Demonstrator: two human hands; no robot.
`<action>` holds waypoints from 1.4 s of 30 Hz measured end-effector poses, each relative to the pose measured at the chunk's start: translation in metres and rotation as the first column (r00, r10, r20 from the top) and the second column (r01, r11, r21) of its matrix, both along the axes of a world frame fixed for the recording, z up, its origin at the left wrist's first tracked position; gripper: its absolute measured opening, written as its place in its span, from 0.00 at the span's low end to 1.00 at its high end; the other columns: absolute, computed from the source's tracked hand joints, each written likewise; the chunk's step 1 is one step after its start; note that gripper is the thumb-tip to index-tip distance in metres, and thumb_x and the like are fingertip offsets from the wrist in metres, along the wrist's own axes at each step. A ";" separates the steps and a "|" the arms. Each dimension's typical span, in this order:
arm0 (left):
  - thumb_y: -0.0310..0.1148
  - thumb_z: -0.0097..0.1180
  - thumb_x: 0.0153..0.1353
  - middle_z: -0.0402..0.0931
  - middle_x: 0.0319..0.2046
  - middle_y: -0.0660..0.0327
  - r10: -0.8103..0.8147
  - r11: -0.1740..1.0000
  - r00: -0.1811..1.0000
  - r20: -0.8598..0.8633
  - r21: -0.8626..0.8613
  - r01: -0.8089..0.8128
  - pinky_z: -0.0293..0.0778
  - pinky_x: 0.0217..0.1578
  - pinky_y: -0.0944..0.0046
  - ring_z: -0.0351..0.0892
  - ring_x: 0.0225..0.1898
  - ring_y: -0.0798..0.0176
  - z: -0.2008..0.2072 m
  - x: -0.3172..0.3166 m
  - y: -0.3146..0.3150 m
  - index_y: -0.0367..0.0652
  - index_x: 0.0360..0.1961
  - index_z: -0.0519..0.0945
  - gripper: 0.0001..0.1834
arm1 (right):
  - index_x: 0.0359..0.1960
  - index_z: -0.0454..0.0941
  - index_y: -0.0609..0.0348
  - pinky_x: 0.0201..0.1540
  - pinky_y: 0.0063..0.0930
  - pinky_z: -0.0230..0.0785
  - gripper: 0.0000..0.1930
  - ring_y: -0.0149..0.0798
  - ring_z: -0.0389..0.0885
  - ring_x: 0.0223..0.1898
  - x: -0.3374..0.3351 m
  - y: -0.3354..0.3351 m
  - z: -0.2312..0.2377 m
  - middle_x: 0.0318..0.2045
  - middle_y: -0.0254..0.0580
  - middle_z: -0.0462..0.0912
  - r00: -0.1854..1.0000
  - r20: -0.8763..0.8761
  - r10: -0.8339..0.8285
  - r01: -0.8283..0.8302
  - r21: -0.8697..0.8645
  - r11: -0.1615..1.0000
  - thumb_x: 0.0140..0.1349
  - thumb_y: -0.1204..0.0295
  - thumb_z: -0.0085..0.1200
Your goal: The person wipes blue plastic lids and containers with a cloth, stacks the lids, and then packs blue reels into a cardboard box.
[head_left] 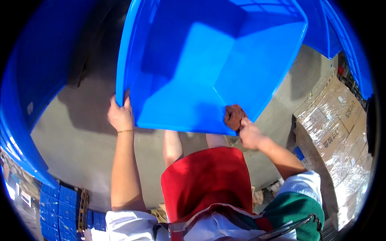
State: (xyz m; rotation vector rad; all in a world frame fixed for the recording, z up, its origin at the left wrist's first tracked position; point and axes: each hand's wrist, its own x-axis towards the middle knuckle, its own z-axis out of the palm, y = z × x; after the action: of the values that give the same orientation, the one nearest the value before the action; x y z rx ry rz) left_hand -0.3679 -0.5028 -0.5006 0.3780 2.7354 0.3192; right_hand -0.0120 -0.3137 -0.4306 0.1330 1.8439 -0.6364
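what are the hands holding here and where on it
The left hand grips the near left rim corner of the big blue plastic tub. The right hand presses a crumpled brown cloth against the tub's near rim.

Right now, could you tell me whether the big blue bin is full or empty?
Empty: the blue bin shows only bare walls and floor inside.

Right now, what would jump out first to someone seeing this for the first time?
A big blue plastic bin fills the upper middle, tipped toward the person. The left hand grips its near left corner, while the right hand presses a brown rag against its near rim. At right stand shrink-wrapped cardboard boxes.
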 end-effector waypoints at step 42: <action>0.48 0.54 0.56 0.71 0.20 0.67 0.531 0.600 0.618 0.580 0.257 -0.757 0.66 0.18 0.72 0.67 0.17 0.73 0.233 0.065 -0.084 0.38 0.32 0.75 0.20 | 0.27 0.77 0.64 0.40 0.39 0.67 0.17 0.48 0.76 0.38 0.241 0.033 0.211 0.35 0.54 0.78 0.445 -0.113 -0.888 0.816 0.460 0.350 0.43 0.60 0.59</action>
State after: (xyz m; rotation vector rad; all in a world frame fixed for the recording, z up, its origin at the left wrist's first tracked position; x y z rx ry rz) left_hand -0.3029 -0.5872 -0.2675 -0.6003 2.1686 1.1522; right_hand 0.2287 -0.2803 -0.2192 1.5531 1.6174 -0.8395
